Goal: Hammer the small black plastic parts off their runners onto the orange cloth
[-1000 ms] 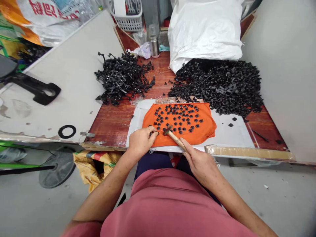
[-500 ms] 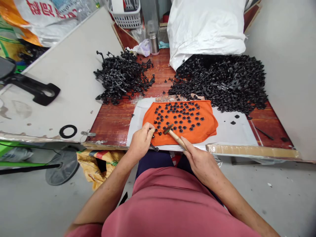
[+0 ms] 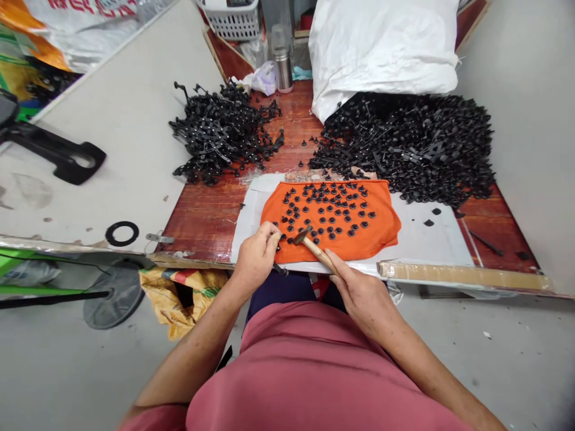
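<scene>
My right hand [image 3: 362,293] is wrapped round the wooden handle of a small hammer [image 3: 317,252]. The hammer's dark metal head is over the orange cloth [image 3: 381,230], just right of my left hand. At the cloth's front left, my left hand [image 3: 257,251] is closed in a pinch on a slim black plastic piece [image 3: 280,270], whose end sticks out below the fingers. Most of that piece is hidden by the hand. Many small round black plastic studs [image 3: 338,212] stand on the cloth with their stems up.
A large heap of black plastic parts [image 3: 431,149] spills from a white sack [image 3: 381,48] at the back right. Another heap of black parts [image 3: 220,131] lies at the back left. Behind stand a steel flask [image 3: 283,69] and a grey basket [image 3: 236,24]. Cardboard edging [image 3: 462,275] runs along the front.
The hammer head has shifted slightly left over the cloth, nearer my left hand. My left hand keeps its pinch. The whole view has shifted a little.
</scene>
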Demonstrator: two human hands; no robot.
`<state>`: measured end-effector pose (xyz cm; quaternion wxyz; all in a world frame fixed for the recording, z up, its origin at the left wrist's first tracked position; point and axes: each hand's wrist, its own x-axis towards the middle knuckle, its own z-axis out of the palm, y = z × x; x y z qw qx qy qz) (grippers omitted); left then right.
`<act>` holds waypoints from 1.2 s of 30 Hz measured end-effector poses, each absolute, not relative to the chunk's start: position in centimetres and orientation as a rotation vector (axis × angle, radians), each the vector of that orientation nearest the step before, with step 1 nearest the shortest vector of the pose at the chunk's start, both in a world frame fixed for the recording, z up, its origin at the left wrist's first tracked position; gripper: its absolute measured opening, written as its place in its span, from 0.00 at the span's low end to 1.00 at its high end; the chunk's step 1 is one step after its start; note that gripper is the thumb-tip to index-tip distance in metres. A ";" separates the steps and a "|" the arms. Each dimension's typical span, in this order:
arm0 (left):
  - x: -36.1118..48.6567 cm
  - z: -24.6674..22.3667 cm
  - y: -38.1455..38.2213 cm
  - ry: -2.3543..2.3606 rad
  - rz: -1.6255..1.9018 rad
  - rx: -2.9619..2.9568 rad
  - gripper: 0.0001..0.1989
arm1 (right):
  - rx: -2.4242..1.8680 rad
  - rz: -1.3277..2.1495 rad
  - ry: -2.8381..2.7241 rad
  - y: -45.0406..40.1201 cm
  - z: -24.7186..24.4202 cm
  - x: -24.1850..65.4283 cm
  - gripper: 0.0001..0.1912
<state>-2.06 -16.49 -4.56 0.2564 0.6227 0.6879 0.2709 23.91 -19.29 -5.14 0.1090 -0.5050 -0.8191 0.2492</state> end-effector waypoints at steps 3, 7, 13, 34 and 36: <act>-1.9 -4.5 -16.5 1.855 0.727 1.680 0.09 | -1.501 0.744 -2.395 -19.3 -5.2 23.9 0.32; -1.6 -4.4 -16.4 1.833 0.725 1.697 0.08 | -1.508 0.741 -2.403 -19.3 -5.0 23.8 0.32; -1.4 -4.3 -16.2 1.847 0.675 1.744 0.08 | -1.498 0.745 -2.422 -19.3 -4.7 23.8 0.34; -1.5 -4.2 -16.0 1.810 0.756 1.715 0.09 | -1.507 0.803 -2.377 -19.5 -6.2 24.0 0.30; -1.3 -4.1 -16.0 1.829 0.710 1.736 0.09 | -1.501 0.845 -2.364 -19.4 -6.0 23.9 0.30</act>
